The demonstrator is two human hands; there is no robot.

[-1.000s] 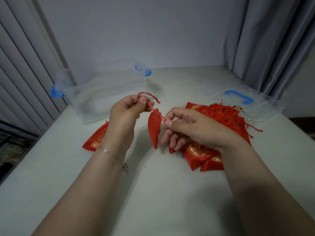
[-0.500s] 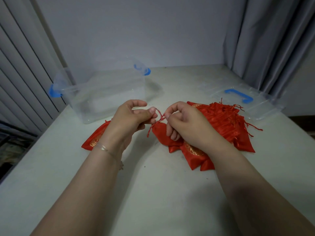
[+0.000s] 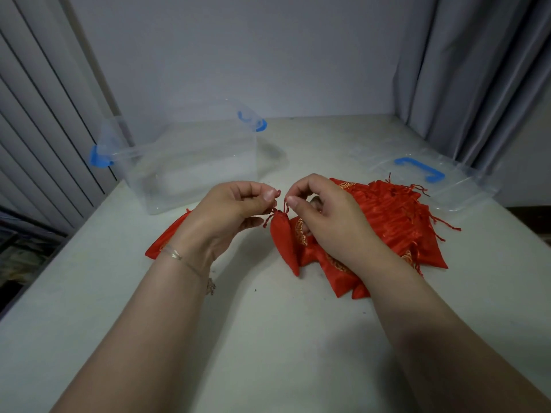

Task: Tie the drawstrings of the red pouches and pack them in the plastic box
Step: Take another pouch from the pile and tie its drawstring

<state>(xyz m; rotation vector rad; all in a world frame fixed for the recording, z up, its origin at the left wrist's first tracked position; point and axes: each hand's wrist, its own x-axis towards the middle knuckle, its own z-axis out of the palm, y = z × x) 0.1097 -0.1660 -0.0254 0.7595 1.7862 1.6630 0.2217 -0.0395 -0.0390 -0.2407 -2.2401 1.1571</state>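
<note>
Two hands meet above the table (image 3: 268, 338). Going left to right: the clear plastic box (image 3: 190, 162) stands open at far left, one red pouch (image 3: 167, 238) lying before it. The left hand (image 3: 229, 213) pinches one drawstring (image 3: 278, 192); the right hand (image 3: 325, 216) pinches the other. Between and just below them hangs the held pouch (image 3: 284, 242), neck up, long axis near vertical. A pile of pouches (image 3: 396, 222) lies right. No writing is legible.

A pale table pushed into the corner of a dim, grey room.

The table (image 3: 268, 338) fills the lower frame, its whitish top scuffed and speckled. A plain bluish-grey wall (image 3: 238, 55) spans the upper middle. Grey curtains (image 3: 477, 70) hang in folds at the upper right, and vertical blinds (image 3: 38, 129) run down the left edge. The light is soft and subdued.
</note>
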